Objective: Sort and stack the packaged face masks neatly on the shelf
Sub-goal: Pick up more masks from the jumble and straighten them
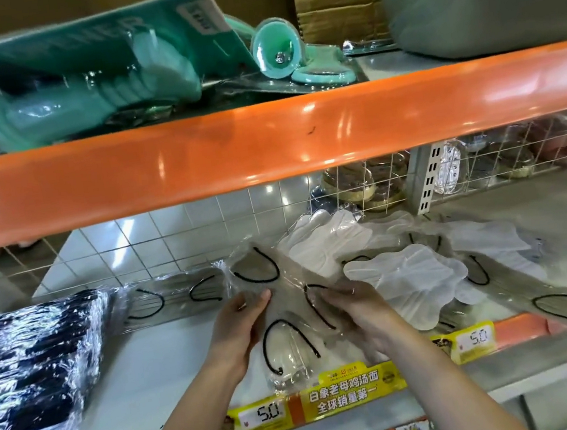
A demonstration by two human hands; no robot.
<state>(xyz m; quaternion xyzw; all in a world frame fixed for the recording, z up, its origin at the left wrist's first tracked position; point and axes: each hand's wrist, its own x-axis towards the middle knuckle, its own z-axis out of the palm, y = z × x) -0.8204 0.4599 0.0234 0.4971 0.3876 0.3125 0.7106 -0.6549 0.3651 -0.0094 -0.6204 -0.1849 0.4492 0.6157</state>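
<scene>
Both hands hold a clear-wrapped grey face mask pack [285, 282] with black ear loops above the white shelf [172, 367]. My left hand [241, 321] grips its left side with the thumb on top. My right hand [354, 308] grips its right side. Another grey pack [285, 354] lies under them at the shelf's front edge. A flat grey pack [177, 295] rests behind to the left. White mask packs [403, 271] and more grey ones [553, 299] lie scattered to the right. A stack of dark mask packs [33, 370] fills the left end.
An orange beam [266, 145] of the upper shelf hangs just above the work area, with teal packaged goods [79, 79] on it. A wire grid [378, 185] backs the shelf. Yellow price tags [346, 393] line the front edge.
</scene>
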